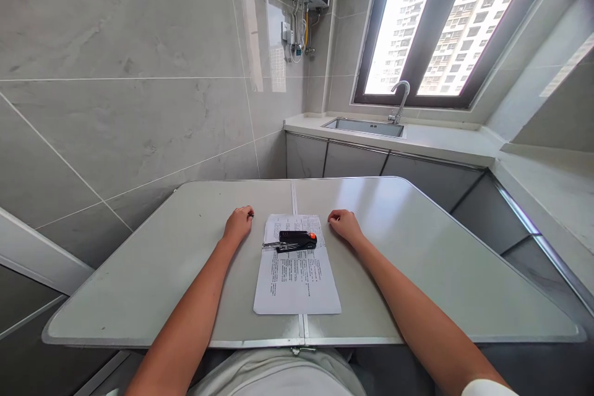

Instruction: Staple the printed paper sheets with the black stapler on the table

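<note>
A black stapler (pixel 299 236) with an orange spot at its right end lies across a printed sheet of paper (pixel 297 294). A thin silvery metal part (pixel 275 245) sticks out at the stapler's left side. Whether more sheets lie under the top one, I cannot tell. Left of the paper, my left hand (pixel 239 223) rests on the table with its fingers curled in. My right hand (pixel 346 223) rests likewise on the paper's right side, closed into a loose fist. Both hands are apart from the paper and the stapler, and I see nothing held in either.
The pale folding table (pixel 394 297) has a metal seam down its middle and cut corners. Behind it runs a counter (pixel 440 136) with a sink (pixel 366 127) and a faucet (pixel 401 99). A grey tiled wall (pixel 139 124) stands at the left.
</note>
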The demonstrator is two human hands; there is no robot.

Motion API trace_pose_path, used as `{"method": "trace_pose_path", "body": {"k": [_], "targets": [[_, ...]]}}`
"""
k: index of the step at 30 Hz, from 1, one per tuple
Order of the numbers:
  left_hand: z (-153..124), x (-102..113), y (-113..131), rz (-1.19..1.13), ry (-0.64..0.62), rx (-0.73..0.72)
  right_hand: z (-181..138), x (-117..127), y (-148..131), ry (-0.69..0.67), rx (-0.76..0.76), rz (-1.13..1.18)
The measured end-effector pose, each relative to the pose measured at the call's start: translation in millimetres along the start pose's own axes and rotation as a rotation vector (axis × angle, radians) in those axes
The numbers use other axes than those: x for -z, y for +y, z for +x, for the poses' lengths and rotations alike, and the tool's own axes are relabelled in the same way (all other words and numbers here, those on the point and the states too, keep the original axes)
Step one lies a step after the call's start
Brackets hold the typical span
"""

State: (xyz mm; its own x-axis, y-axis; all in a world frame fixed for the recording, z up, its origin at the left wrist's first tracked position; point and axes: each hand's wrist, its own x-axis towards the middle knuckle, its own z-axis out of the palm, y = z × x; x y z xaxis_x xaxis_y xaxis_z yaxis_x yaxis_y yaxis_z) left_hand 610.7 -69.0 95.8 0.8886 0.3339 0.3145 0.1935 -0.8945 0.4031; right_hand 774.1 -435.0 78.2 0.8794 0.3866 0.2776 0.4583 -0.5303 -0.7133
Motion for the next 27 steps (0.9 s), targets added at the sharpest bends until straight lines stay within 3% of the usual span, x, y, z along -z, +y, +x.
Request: {"method": "trace_pose_path", "body": {"k": [3, 6, 15, 27], "targets": [[0.1, 1.3, 5.2, -0.081, 0.012, 0.032, 2.5, -2.0, 0.5, -0.017, 0.025, -0.009], [0.8, 0.7, 14.8, -0.323, 0.02, 0.071, 5.0, -1.7, 3.9, -0.036, 0.057, -0.01], [-0.5, 3.0, 40.2, -0.993, -0.186, 0.121, 5.7, -3.4, 10.3, -0.031, 0.077, 0.01], [-1.6, 4.4, 42.1, -1.028, -0.241, 0.081, 4.5, -1.4, 7.5, -0.052, 0.124, 0.02]]}}
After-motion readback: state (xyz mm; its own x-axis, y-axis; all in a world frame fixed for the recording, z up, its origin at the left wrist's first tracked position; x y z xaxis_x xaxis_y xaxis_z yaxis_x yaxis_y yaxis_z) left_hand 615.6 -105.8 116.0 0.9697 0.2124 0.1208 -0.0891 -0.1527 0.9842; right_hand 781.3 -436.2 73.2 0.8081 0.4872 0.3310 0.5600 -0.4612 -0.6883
